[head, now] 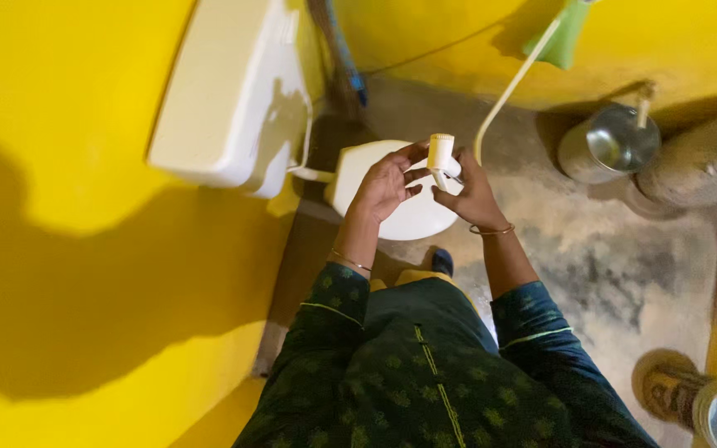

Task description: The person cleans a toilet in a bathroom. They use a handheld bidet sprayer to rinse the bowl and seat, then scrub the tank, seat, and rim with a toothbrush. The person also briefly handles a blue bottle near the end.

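Right hand (pixel 475 195) gripping white spray nozzle (pixel 441 158), head pointing up, long axis near upright. Left hand (pixel 385 184) closing fingers around same nozzle from other side, perhaps twisting; view too dim. Pale hose (pixel 512 87) running up-right to wall. Below hands, white toilet lid (pixel 412 217); cistern (pixel 230 91) at left. Steel bucket (pixel 612 143) standing on grey floor (pixel 616 274), yellow walls (pixel 60 166) around.

We see a small cream-white spray head (pixel 441 154) near the upper middle of the frame; its round ribbed cap points upward; its pale hose (pixel 514 81) curves away toward the upper right; it sits upright, above the closed white toilet lid (pixel 408 217).
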